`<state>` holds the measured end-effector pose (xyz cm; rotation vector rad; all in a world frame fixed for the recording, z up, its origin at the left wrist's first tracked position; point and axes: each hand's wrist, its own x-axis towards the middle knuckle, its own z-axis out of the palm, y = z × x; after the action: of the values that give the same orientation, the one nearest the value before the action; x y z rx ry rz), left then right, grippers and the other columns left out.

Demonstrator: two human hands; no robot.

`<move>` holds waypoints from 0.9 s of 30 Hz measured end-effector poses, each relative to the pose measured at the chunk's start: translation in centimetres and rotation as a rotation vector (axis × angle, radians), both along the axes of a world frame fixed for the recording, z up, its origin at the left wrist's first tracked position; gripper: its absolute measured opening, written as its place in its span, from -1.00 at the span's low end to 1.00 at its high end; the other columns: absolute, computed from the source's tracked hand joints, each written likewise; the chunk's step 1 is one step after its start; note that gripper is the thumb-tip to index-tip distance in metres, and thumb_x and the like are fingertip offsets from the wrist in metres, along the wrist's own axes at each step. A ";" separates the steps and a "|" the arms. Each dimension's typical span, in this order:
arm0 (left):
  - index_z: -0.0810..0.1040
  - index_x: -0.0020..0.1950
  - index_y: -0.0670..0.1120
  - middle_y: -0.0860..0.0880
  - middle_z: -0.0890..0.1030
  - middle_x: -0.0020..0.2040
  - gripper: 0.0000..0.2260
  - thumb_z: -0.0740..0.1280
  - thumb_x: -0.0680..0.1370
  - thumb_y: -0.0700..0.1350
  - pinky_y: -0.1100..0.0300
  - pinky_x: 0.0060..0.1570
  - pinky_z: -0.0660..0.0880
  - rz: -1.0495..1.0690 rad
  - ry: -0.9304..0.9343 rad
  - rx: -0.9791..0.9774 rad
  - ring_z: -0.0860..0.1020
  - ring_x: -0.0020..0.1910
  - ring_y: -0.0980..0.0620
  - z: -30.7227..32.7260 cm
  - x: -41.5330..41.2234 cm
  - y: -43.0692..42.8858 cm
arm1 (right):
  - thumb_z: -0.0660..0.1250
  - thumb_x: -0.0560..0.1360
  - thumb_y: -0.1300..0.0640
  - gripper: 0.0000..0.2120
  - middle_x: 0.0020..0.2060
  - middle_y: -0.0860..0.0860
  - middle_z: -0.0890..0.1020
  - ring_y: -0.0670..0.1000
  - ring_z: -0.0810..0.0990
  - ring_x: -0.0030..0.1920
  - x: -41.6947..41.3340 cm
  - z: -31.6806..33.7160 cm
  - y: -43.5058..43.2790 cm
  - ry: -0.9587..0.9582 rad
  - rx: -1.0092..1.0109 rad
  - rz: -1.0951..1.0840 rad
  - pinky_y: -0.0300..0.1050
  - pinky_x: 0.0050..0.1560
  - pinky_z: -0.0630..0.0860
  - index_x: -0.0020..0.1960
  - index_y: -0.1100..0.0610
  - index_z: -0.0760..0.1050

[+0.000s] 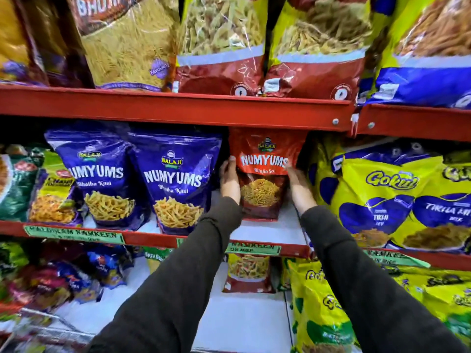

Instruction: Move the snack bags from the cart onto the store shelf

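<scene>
A red Numyums snack bag [263, 174] stands upright on the white board of the middle shelf [260, 234], in the gap between blue and yellow bags. My left hand [229, 179] presses its left edge and my right hand [298, 184] its right edge. Both arms reach in from below in dark sleeves. Two blue Numyums bags [173, 184] stand to the left of it. The cart [38, 329] shows only as blurred wire at the bottom left corner.
Yellow Gokul bags [387, 200] crowd the right side of the same shelf. The red upper shelf rail [178, 108] hangs just above the held bag, with large bags on it. More bags lie on the lower shelf [229, 322].
</scene>
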<state>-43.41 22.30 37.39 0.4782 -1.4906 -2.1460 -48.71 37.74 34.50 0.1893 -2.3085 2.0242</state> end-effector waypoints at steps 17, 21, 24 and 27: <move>0.35 0.45 -0.03 -0.16 0.44 0.43 -0.44 0.00 0.59 0.28 0.05 0.26 0.29 -0.165 -0.264 -0.495 0.40 0.40 -0.18 -7.3 6.6 -0.5 | 0.05 0.49 -0.44 -0.40 0.19 -0.13 0.43 -0.07 0.38 0.22 8.1 -4.9 1.3 -0.002 0.139 0.056 -0.11 0.22 0.24 0.37 -0.11 0.34; 0.36 0.39 0.01 -0.16 0.52 0.32 -0.47 0.03 0.57 0.30 -0.02 0.27 0.44 -0.174 -0.254 -0.589 0.50 0.20 -0.17 -7.0 8.7 -0.5 | 0.07 0.49 -0.43 -0.35 0.19 -0.14 0.42 -0.09 0.37 0.22 10.3 -5.0 1.5 0.050 0.180 0.057 -0.14 0.21 0.22 0.44 -0.07 0.31; 0.36 0.40 0.04 -0.13 0.51 0.35 -0.47 0.07 0.56 0.32 -0.10 0.33 0.43 -0.188 -0.277 -0.557 0.49 0.21 -0.15 -6.6 9.6 -0.4 | 0.07 0.53 -0.39 -0.31 0.41 -0.03 0.43 -0.09 0.36 0.31 10.9 -5.1 1.8 0.052 0.225 0.070 -0.14 0.25 0.21 0.51 -0.02 0.26; 0.35 0.43 0.02 -0.12 0.50 0.36 -0.45 0.09 0.56 0.31 -0.08 0.37 0.41 -0.182 -0.303 -0.570 0.48 0.31 -0.19 -6.0 10.2 -0.3 | 0.07 0.54 -0.37 -0.29 0.54 0.01 0.31 0.02 0.31 0.50 11.4 -5.0 2.2 -0.017 0.269 0.092 -0.11 0.38 0.18 0.55 0.02 0.19</move>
<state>-33.18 22.05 31.35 0.4831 -2.2882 -1.7012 -37.33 39.91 29.46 0.2978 -2.6218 1.7499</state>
